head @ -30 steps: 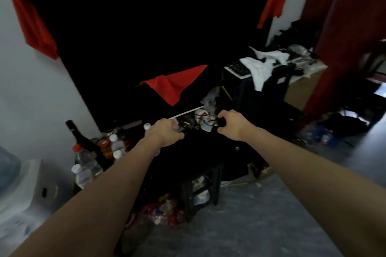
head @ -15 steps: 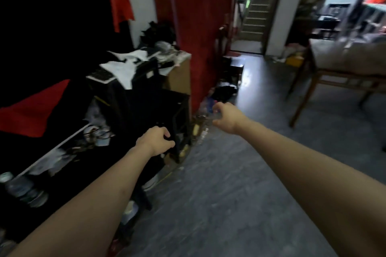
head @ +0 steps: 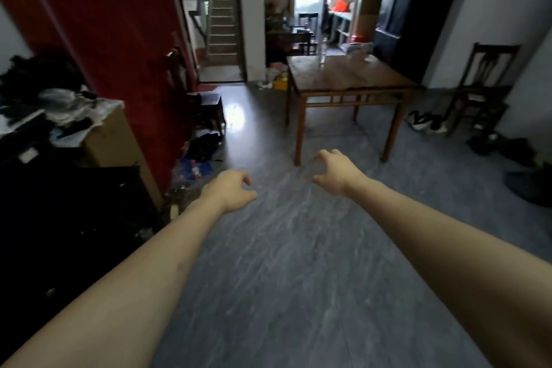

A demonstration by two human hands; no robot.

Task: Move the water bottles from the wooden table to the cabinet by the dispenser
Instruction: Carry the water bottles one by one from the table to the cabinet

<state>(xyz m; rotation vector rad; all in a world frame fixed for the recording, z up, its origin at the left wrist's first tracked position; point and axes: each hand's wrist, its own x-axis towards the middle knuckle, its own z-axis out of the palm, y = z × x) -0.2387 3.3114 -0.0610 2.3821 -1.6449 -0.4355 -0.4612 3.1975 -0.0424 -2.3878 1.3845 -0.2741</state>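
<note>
Both hands empty, left hand (head: 228, 191) and right hand (head: 336, 172) loosely curled over floor; fetching step, next walk to wooden table (head: 352, 78) and grab water bottle (head: 322, 51) standing on it.

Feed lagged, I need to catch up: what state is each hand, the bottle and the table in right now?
left hand: held out over the floor, fingers loosely curled, holds nothing
right hand: held out, fingers loosely curled, holds nothing
water bottle: upright on the far part of the table, untouched
wooden table: ahead, standing on the grey floor
</note>
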